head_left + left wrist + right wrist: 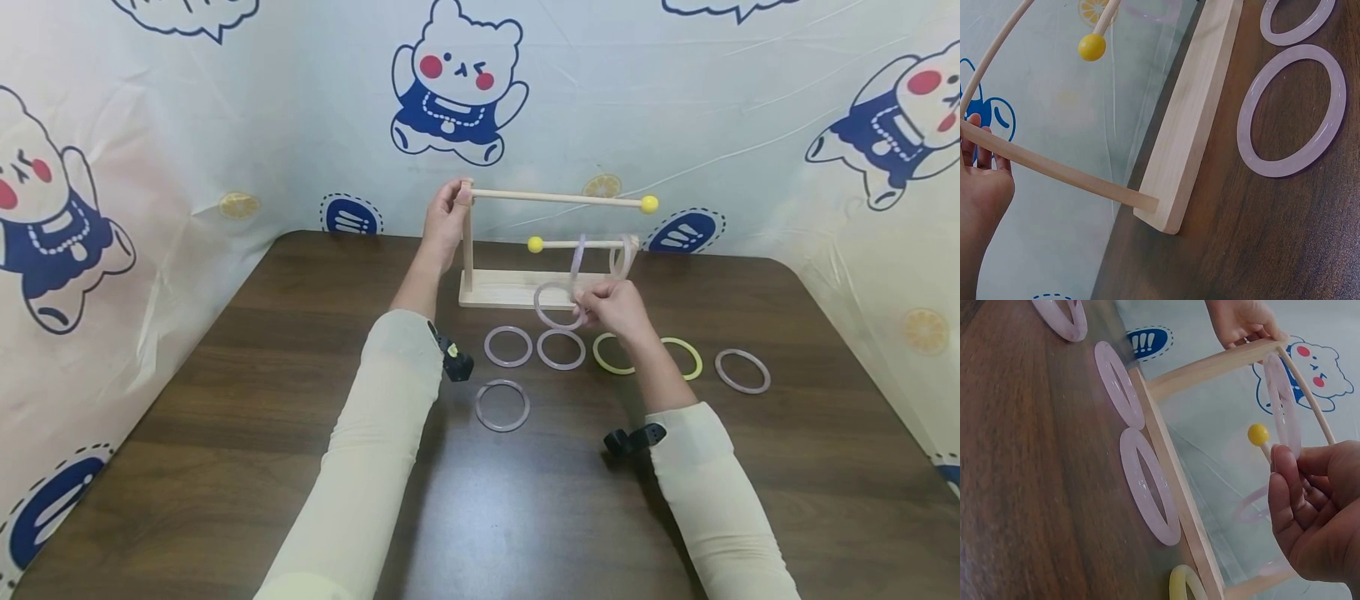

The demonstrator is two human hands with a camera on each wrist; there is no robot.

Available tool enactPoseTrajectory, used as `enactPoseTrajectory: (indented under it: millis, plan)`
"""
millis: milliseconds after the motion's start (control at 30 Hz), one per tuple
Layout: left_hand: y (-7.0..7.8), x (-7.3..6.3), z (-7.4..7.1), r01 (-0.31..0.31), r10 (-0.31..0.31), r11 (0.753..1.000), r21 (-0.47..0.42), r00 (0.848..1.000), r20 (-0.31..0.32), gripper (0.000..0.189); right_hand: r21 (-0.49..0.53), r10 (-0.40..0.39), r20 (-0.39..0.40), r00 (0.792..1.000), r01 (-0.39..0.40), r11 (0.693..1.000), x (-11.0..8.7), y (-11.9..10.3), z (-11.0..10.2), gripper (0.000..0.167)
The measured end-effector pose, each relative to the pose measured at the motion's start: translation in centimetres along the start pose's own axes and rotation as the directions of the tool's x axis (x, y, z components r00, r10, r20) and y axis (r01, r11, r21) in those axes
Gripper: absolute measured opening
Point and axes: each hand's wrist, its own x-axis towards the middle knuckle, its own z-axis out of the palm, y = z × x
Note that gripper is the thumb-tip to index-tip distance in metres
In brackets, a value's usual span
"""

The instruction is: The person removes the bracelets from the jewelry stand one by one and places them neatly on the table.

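Note:
My left hand (446,218) grips the top of the tall post (468,237) at the left end of a wooden ring rack, whose base (506,289) stands on the table. My right hand (617,310) pinches a pale purple ring (537,302) between thumb and fingers, in front of the base and below the lower rod (557,244). In the right wrist view this ring (1292,419) is tilted beside the rod's yellow ball end (1259,434). One purple ring (576,265) hangs midway along the lower rod, with pale rings (627,252) near its right post.
Purple rings (508,364) lie flat before the rack, one (502,428) nearer me and another (742,390) far right. Two yellow-green rings (699,362) lie partly behind my right forearm. The upper rod (555,197) juts right, ending in a yellow ball (649,204).

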Motion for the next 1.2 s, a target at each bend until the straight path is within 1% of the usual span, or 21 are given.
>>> enactPoseTrajectory:
  millis: [233,333,533,567,767,900,1033,1200]
  plan:
    - [0.0,0.0,0.0,0.005,-0.005,1.000,-0.003,1.000,0.008,0.043,0.004,0.028,0.074,0.997,-0.029,1.000,-0.2,0.2,-0.2,0.026]
    - [0.0,0.0,-0.1,0.011,-0.011,1.000,0.003,1.000,0.012,0.044,-0.017,0.038,0.100,0.994,-0.036,0.999,-0.5,-0.1,-0.2,0.027]
    - [-0.1,0.0,0.0,0.010,-0.011,1.000,0.006,1.000,0.014,0.045,-0.078,0.037,0.123,0.992,-0.027,0.997,-0.4,0.0,-0.4,0.026]
    - [-0.1,0.0,-0.1,0.014,-0.014,1.000,0.006,1.000,0.013,0.044,-0.083,0.038,0.126,0.991,-0.028,0.996,-0.3,0.3,-0.5,0.027]
    - [-0.1,0.1,-0.1,0.022,-0.022,1.000,-0.005,1.000,0.008,0.042,-0.095,0.064,0.153,0.986,-0.049,0.994,-0.4,0.3,-0.9,0.027]
    - [-0.1,0.2,-0.1,0.023,-0.023,1.000,-0.010,1.000,0.008,0.041,-0.101,0.094,0.166,0.982,-0.078,0.992,-0.3,0.6,-1.0,0.027]
    - [-0.1,0.2,-0.1,0.026,-0.026,1.000,-0.007,1.000,0.011,0.043,-0.133,0.115,0.180,0.977,-0.091,0.987,-0.2,0.9,-1.1,0.028]
    - [-0.1,0.1,-0.1,0.030,-0.030,1.000,0.000,1.000,0.010,0.044,-0.154,0.099,0.211,0.972,-0.067,0.986,-0.5,0.9,-1.2,0.029]
